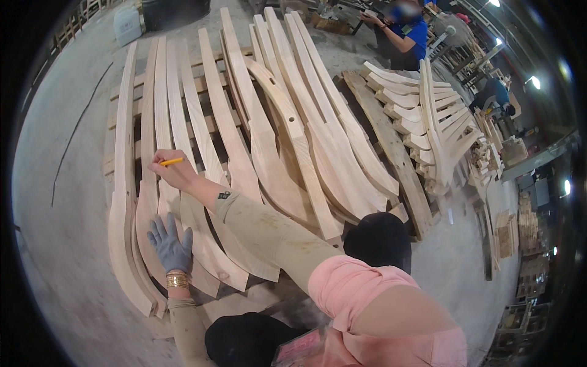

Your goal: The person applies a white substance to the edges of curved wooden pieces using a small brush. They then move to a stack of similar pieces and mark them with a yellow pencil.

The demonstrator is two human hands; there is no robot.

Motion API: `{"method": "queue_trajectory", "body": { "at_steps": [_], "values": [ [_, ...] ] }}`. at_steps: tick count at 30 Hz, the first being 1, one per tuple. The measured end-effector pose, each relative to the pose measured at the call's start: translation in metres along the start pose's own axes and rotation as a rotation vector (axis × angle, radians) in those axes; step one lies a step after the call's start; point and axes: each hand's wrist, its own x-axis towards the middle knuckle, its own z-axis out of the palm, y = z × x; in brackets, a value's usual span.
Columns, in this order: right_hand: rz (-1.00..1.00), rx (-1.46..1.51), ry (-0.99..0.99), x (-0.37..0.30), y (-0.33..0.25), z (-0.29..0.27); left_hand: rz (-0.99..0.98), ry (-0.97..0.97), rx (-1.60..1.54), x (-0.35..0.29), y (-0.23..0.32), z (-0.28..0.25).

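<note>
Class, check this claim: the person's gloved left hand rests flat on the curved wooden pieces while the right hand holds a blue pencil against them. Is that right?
Not quite. The pencil is yellow, not blue, as the head view shows. The rest stands: the gloved left hand rests flat on the curved wooden pieces, and the right hand holds the pencil against them.

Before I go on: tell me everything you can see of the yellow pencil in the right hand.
The pencil is a slim yellow stick, seemingly wooden, with only a short length showing. It lies nearly level, pinched in the fingers of the bare right hand, which hide its left end; its tip cannot be made out. It sits over the long curved pale wooden pieces laid side by side. Whether it touches the wood I cannot tell.
</note>
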Motion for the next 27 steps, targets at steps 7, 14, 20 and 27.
{"method": "queue_trajectory", "body": {
  "at_steps": [7, 14, 20, 27],
  "values": [
    [-0.137, -0.132, -0.099, 0.0, -0.041, -0.051, 0.004, -0.102, 0.038, 0.004, 0.004, -0.004],
    [-0.32, -0.434, -0.221, -0.012, -0.081, -0.125, -0.042, -0.24, 0.081, 0.005, 0.004, -0.013],
    [-0.348, -0.462, -0.166, -0.022, -0.084, -0.188, -0.048, -0.413, 0.101, 0.021, 0.017, -0.024],
    [-0.319, -0.362, -0.062, -0.016, -0.115, -0.214, -0.095, -0.57, 0.221, 0.039, 0.016, -0.035]
  ]
}}
